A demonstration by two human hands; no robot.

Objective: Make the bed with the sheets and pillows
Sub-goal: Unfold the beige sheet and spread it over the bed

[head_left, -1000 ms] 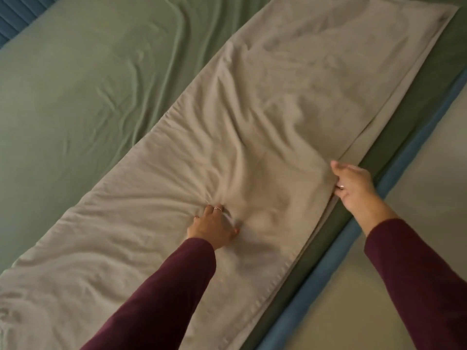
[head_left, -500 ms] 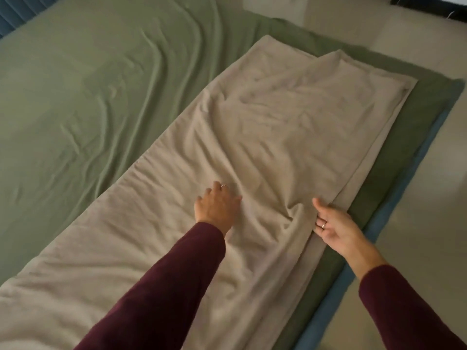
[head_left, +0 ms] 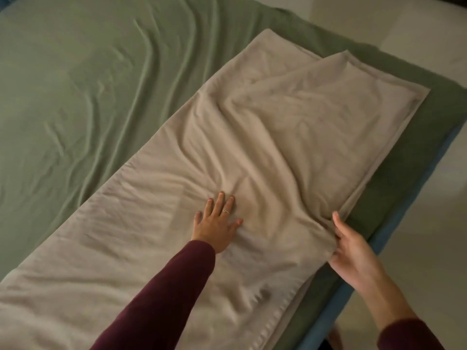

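Observation:
A long beige sheet [head_left: 290,137], folded into a strip, lies diagonally along the right side of the bed on a wrinkled green fitted sheet [head_left: 88,97]. My left hand [head_left: 217,221] rests flat on the middle of the beige sheet, fingers spread. At the sheet's right edge, near the bed's side, my right hand [head_left: 353,251] has its fingers curled around a bunched fold of the beige sheet. No pillows are in view.
The blue mattress edge [head_left: 379,243] runs diagonally along the right side of the bed. Beyond it lies pale floor [head_left: 424,223]. The green sheet stretches wide to the left with long creases.
My left hand has opened from a fist to a flat palm on the beige sheet. My right hand has pulled the sheet's edge inward, bunching it. The view has tilted up toward the bed's far end.

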